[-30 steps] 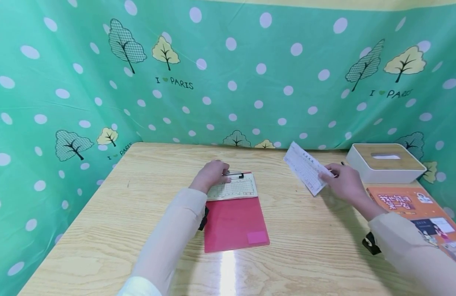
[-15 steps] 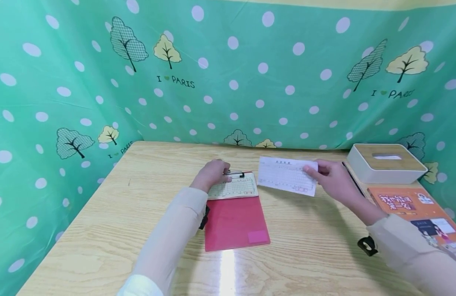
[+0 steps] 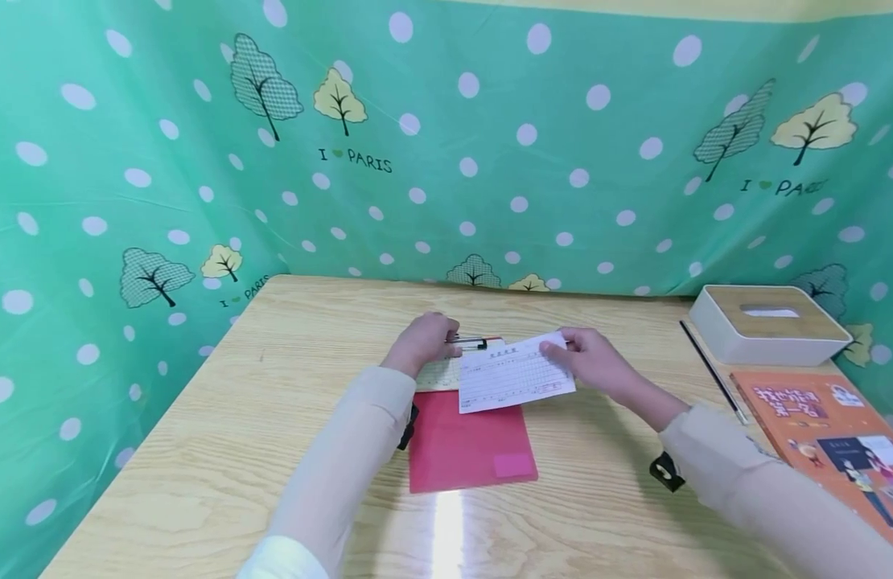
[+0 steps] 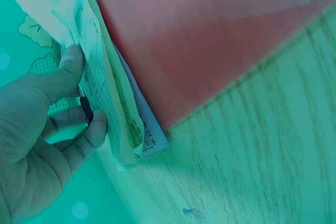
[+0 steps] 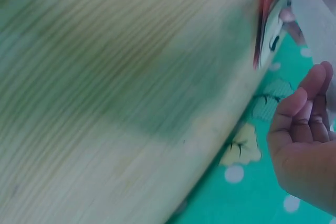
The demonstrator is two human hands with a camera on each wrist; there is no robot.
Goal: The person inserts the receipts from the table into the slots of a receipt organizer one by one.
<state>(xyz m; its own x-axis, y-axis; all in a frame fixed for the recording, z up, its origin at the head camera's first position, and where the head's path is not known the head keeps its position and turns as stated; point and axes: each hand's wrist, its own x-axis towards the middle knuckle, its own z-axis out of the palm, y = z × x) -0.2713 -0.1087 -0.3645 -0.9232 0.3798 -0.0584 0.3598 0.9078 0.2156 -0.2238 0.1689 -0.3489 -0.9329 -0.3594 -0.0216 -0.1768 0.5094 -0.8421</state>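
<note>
A red clipboard (image 3: 468, 454) lies on the table with a stack of printed forms (image 3: 438, 376) at its top end. My left hand (image 3: 423, 344) pinches the metal clip (image 3: 470, 340) there; in the left wrist view the thumb and fingers are at the clip's black tip (image 4: 86, 108) beside the form edges. Between thumb and fingers my right hand (image 3: 594, 363) holds a loose white form sheet (image 3: 512, 376). That sheet hovers over the clipboard and covers part of the stack. In the right wrist view the sheet (image 5: 317, 22) is partly cut off.
On the right stand a white tissue box (image 3: 768, 326) with a wooden lid and, in front of it, an orange book (image 3: 816, 434). A dark pencil (image 3: 710, 370) lies left of both. The wooden table (image 3: 236, 434) ends at a green dotted curtain (image 3: 388, 193).
My right hand has carried the sheet leftward, turning it level, from beside the tissue box to over the clipboard. The left hand has stayed at the clip.
</note>
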